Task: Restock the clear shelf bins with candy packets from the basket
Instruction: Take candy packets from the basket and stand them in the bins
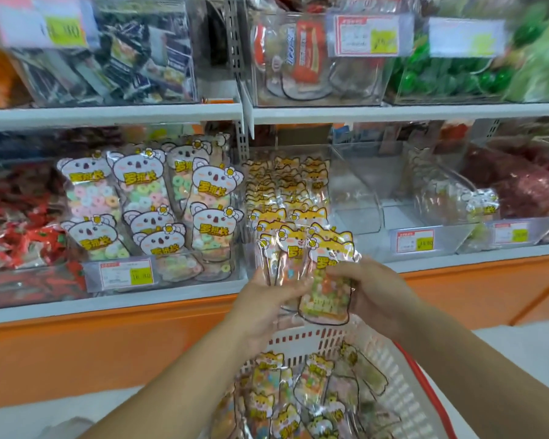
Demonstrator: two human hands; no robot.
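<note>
While both grips hold a fan of fox-faced candy packets point(308, 248) upright just above the far rim of the basket, I can read them fairly well. The left grip point(263, 308) is curled round the lower left part of the bundle. The right grip point(374, 289) is closed on the right edge of the front packet, fingers bent over it. The bundle sits in front of the lower shelf, just below the clear bin point(298, 150) that carries rows of the same fox packets point(286, 185). Beneath my hands, the white basket point(390, 369) has more loose packets point(286, 403) lying in it. Left of the fox bin stands a bin of koala-faced ring candy packets point(146, 198), with a price tag point(126, 274) on its front. Just to the right is another clear bin point(371, 175). The white shelf edge point(171, 299) runs above an orange base point(108, 350).
</note>
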